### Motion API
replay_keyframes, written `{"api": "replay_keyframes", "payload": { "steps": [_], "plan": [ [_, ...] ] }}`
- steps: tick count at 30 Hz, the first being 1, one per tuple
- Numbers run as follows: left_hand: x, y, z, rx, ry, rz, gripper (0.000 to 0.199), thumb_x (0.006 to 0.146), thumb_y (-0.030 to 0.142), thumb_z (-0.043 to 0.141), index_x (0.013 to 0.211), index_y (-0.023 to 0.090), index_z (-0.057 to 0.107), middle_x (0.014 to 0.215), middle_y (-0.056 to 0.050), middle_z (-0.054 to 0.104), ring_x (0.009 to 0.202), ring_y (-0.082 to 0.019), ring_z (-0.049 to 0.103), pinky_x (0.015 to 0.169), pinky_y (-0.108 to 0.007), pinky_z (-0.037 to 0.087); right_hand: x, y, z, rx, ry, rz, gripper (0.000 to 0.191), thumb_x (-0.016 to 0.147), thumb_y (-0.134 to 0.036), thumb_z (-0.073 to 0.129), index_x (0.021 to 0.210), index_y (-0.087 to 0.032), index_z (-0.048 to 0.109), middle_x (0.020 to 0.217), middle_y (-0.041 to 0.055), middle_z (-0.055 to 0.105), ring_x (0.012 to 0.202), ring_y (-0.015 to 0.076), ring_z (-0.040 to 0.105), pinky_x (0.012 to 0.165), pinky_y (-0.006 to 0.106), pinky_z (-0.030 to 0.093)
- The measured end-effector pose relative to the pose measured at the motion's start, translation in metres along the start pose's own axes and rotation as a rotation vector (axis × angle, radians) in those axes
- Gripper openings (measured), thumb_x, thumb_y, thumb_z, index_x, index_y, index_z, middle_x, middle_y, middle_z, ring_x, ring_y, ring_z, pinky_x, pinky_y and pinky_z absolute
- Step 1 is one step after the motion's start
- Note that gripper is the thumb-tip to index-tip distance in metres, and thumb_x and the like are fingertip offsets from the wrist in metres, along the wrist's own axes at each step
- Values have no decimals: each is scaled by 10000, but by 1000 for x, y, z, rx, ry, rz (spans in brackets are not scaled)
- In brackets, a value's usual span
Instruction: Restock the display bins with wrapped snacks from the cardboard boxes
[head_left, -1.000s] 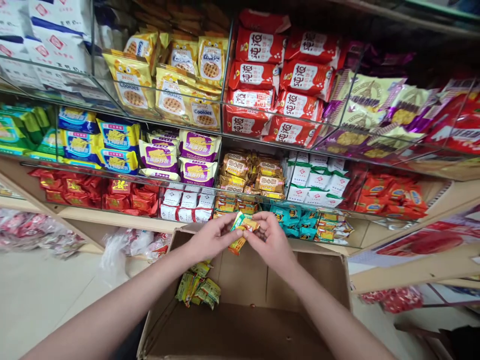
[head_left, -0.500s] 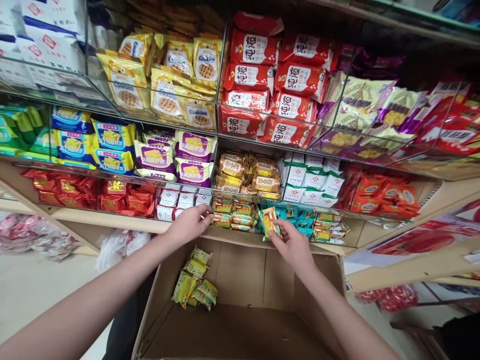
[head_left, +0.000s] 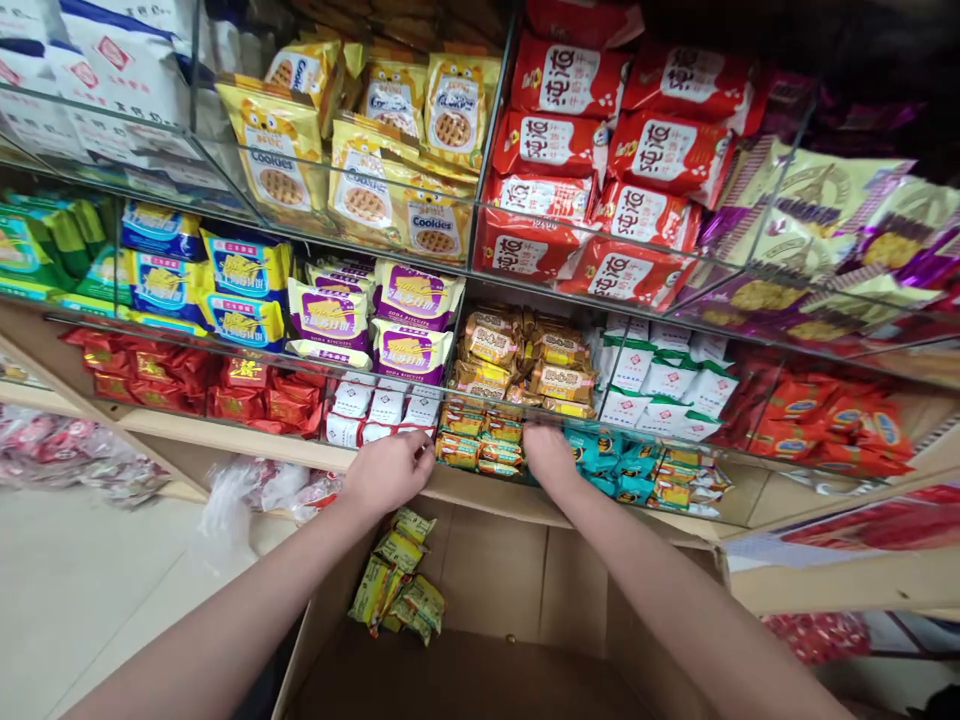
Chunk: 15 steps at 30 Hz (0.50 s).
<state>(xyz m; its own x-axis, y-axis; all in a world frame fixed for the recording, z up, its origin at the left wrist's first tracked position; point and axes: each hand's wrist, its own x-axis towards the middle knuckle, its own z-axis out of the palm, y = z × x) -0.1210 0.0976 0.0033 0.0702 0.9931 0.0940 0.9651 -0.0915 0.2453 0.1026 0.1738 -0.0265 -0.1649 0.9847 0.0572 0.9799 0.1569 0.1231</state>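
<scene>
My left hand (head_left: pixel 391 468) is at the front edge of the lowest shelf bin, its fingers curled together beside the white packets (head_left: pixel 352 400); whatever they hold is too hidden to make out. My right hand (head_left: pixel 550 455) reaches into the bin between the orange-yellow packets (head_left: pixel 480 440) and the teal packets (head_left: pixel 619 465), and its fingers are hidden. Below both hands stands an open cardboard box (head_left: pixel 570 580). Several yellow-green packets (head_left: pixel 397 580) lie in its left part.
Clear bins above hold brown packets (head_left: pixel 491 335), purple-white biscuits (head_left: pixel 412 350), yellow cookie bags (head_left: pixel 281 160) and red packs (head_left: pixel 570 80). A wooden shelf edge (head_left: pixel 240 440) runs below. Plastic bags (head_left: pixel 232 500) lie left of the box.
My right hand has moved into the bin, and the yellow-orange packet it held is no longer visible. My left hand has drawn slightly down. The view has shifted closer to the shelves.
</scene>
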Motion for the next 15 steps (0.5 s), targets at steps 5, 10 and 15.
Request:
{"api": "replay_keyframes", "payload": {
  "steps": [5,10,15],
  "plan": [
    [2,2,-3,0,-2,1,243,785,341,347,799,250,572,778,-26,662,696,-201,605,562,-272,376,18,-7,5,-66,-102,5,256,824,-286,465,921,-72,568,839,84,623,758,142,595,688,309,476],
    [2,1,0,14,-8,6,247,785,343,338,808,254,567,781,-23,660,697,-210,602,551,-277,370,26,-8,8,-108,-162,13,245,815,-288,481,931,-89,564,897,70,608,820,149,580,723,335,470],
    [3,-2,4,29,-13,6,264,792,355,315,818,269,564,794,-9,658,701,-209,598,554,-277,369,26,-7,9,-130,-209,24,171,812,-224,489,865,-100,592,842,55,627,803,152,590,693,334,481]
  ]
}}
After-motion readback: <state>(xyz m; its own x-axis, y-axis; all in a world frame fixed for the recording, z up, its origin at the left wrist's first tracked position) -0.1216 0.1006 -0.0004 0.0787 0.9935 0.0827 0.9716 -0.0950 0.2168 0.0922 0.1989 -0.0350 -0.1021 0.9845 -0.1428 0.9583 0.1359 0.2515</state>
